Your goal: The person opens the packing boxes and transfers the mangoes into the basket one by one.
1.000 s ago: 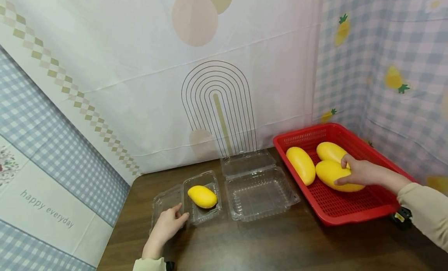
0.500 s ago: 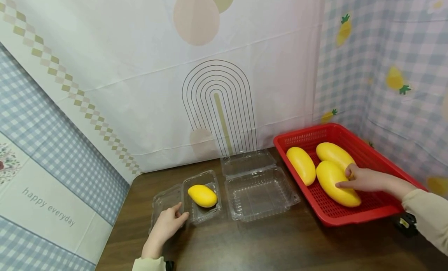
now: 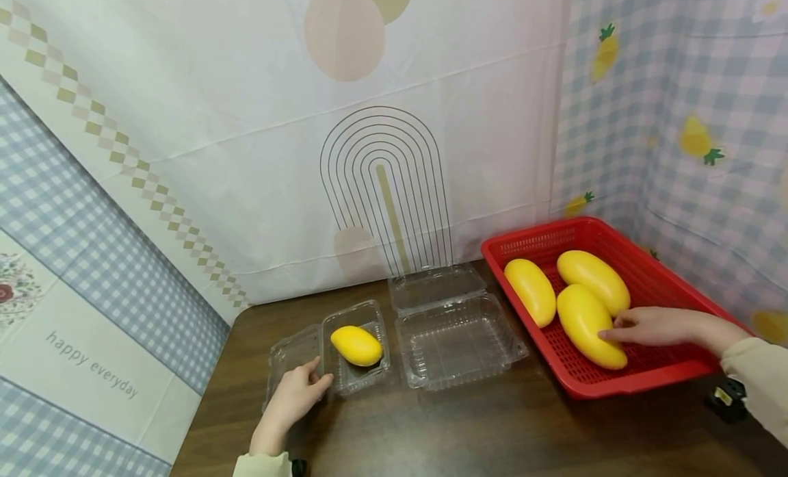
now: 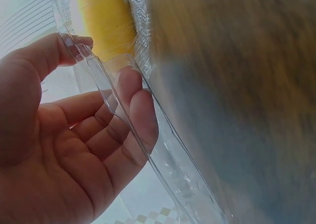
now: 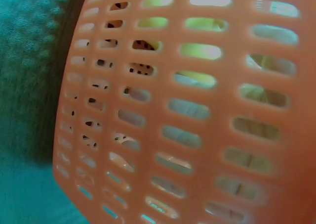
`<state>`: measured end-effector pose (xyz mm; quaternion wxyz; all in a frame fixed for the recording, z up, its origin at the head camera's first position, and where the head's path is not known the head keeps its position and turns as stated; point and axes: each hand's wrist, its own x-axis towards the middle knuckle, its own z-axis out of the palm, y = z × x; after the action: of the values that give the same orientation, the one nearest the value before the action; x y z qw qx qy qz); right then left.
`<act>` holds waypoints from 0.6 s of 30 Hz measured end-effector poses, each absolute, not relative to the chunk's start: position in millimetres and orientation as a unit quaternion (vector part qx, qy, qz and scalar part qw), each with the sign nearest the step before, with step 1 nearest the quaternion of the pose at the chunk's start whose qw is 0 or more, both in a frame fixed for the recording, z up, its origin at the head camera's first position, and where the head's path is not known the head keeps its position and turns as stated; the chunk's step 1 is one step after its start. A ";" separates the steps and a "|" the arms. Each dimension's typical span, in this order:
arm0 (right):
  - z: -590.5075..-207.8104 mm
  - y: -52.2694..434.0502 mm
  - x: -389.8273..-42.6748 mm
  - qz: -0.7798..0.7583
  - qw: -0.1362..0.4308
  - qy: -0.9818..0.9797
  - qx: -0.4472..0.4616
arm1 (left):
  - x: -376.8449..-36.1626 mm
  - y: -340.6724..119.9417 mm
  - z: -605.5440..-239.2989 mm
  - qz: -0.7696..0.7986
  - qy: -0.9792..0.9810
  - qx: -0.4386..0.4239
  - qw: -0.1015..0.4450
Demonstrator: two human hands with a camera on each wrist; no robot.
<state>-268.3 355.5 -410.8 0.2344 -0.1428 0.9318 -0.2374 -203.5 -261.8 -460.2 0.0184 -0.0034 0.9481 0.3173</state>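
In the head view my left hand (image 3: 298, 389) is at the near left edge of a small clear plastic clamshell (image 3: 384, 326), whose lid (image 3: 289, 354) lies folded out to the left. A yellow mango (image 3: 356, 345) rests in its tray. The left wrist view shows my thumb (image 4: 74, 48) on the clamshell's rim and curled fingers (image 4: 140, 105) behind the clear plastic, holding the edge. My right hand (image 3: 655, 326) is inside a red basket (image 3: 640, 378), fingertips against the right side of the nearest large mango (image 3: 585, 319). Its lower fingers are hidden.
Two more large mangoes, one left (image 3: 531, 292) and one behind (image 3: 594, 278), lie in the basket. A larger clamshell (image 3: 458, 337) stands open mid-table, its lid (image 3: 437, 285) toward the back wall. The basket's slotted wall (image 5: 197, 135) fills the right wrist view.
The nearest large mango has turned so its near end points toward me. My right hand has drawn right and toward me, from across that mango to its side. My left hand stays put.
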 end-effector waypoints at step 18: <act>-387.1 366.7 -280.7 -0.207 0.208 0.941 -0.170 | -203.8 -262.9 -461.5 0.312 0.950 0.000 0.014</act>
<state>-280.7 366.7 -387.1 0.2084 -0.1697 0.9407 -0.2068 -203.8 -262.9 -461.5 0.0142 0.0004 0.9500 0.3118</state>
